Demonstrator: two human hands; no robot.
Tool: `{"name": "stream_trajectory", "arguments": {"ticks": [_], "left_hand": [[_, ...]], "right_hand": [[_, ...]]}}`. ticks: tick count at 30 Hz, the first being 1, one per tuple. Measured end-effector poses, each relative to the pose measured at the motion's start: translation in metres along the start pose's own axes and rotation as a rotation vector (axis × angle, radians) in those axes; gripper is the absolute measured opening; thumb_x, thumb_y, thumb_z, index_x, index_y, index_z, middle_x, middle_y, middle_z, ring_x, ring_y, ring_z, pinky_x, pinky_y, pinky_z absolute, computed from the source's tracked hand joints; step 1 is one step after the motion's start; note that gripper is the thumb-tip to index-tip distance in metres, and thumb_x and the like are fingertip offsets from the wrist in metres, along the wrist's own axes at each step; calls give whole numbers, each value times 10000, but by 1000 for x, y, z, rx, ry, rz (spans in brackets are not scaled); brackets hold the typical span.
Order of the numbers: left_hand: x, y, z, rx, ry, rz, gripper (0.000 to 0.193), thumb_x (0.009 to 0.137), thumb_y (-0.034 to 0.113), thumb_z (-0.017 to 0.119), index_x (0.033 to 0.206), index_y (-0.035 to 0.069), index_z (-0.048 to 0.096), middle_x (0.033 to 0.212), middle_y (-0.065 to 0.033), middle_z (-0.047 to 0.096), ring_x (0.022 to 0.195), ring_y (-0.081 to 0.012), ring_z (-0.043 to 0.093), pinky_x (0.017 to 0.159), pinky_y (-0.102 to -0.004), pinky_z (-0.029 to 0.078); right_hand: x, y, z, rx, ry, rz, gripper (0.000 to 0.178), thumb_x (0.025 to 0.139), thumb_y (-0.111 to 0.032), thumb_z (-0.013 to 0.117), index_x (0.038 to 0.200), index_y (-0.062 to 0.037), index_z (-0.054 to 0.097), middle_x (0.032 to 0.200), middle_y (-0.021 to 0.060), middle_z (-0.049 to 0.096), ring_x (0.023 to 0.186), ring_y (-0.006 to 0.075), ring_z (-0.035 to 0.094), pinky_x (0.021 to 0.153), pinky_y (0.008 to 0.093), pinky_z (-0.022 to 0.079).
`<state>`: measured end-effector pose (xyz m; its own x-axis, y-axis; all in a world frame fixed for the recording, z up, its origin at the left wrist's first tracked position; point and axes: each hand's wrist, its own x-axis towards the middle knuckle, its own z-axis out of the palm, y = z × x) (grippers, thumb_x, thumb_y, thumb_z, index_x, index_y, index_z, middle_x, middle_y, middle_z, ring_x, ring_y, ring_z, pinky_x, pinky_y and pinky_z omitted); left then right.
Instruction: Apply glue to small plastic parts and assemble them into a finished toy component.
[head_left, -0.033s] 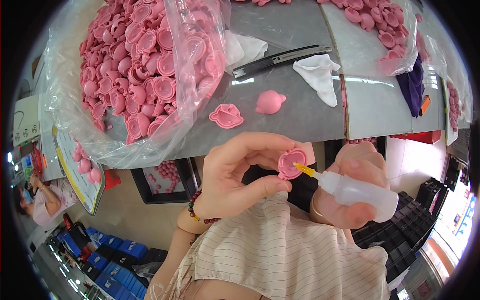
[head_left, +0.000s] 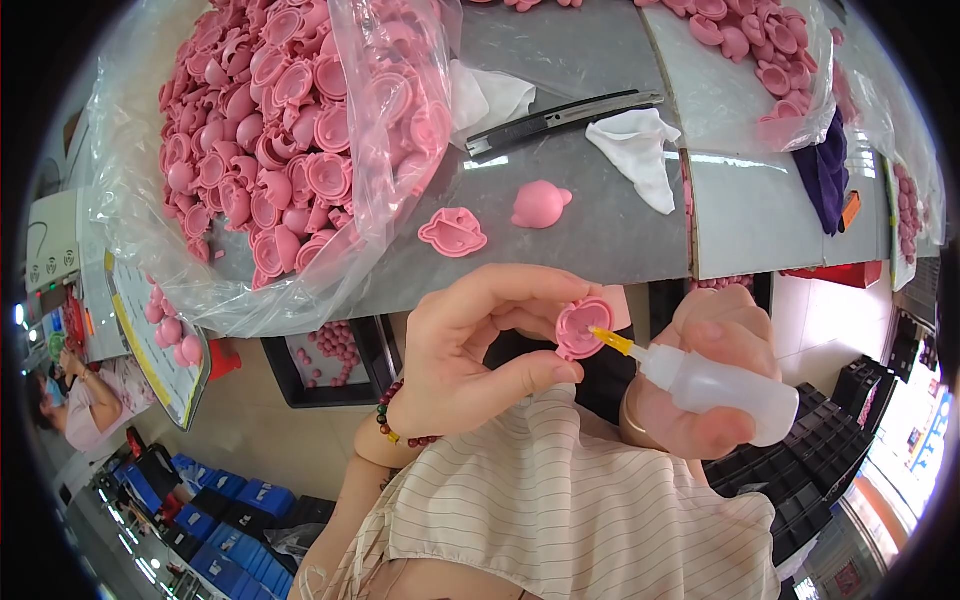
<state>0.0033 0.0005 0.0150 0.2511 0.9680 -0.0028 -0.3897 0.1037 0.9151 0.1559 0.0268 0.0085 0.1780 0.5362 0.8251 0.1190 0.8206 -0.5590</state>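
My left hand (head_left: 480, 360) pinches a small pink plastic half shell (head_left: 576, 332) between thumb and fingertips, its hollow side facing up. Wrapped around a translucent squeeze bottle (head_left: 735, 395), my right hand (head_left: 720, 330) holds it tilted, nozzle toward the left. The bottle's thin yellow tip (head_left: 612, 341) reaches into the hollow of the shell; whether it touches the inner surface I cannot tell. On the grey table beyond my hands lie an open pink shell piece (head_left: 453, 233) and a rounded pink piece (head_left: 541, 204).
A clear plastic bag (head_left: 130, 190) full of pink pieces stands at the left. White cloths (head_left: 640, 150) flank a black utility knife (head_left: 560, 120). More pink pieces (head_left: 760, 40) lie at the far right, near a purple cloth (head_left: 823, 175). Below the table edge sits a black tray (head_left: 290, 385).
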Motion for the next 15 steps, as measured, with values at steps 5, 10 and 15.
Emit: {"name": "stream_trajectory", "arguments": {"ticks": [5,10,15], "left_hand": [[-1,1,0,9,0,1,449,606,-8,730,984,-43,488,1007,-165,533,975,-265,543,819,-332,460],[0,2,1,19,3,-3,443,612,-6,726,985,-43,489,1011,-164,532,979,-268,541,818,-333,460],[1,2,0,54,-18,82,410,677,-110,612,1062,-69,476,1028,-160,559,863,-180,593,757,-270,481]], "right_hand": [[2,-3,-9,40,-47,92,574,834,-501,360,859,35,565,579,28,377,480,105,329,391,223,177],[0,-3,-4,35,-39,125,572,828,-507,361,854,26,567,584,26,382,495,111,326,409,235,187],[6,-3,2,3,62,145,443,791,-344,538,667,81,552,590,125,583,369,127,444,335,218,303]]}}
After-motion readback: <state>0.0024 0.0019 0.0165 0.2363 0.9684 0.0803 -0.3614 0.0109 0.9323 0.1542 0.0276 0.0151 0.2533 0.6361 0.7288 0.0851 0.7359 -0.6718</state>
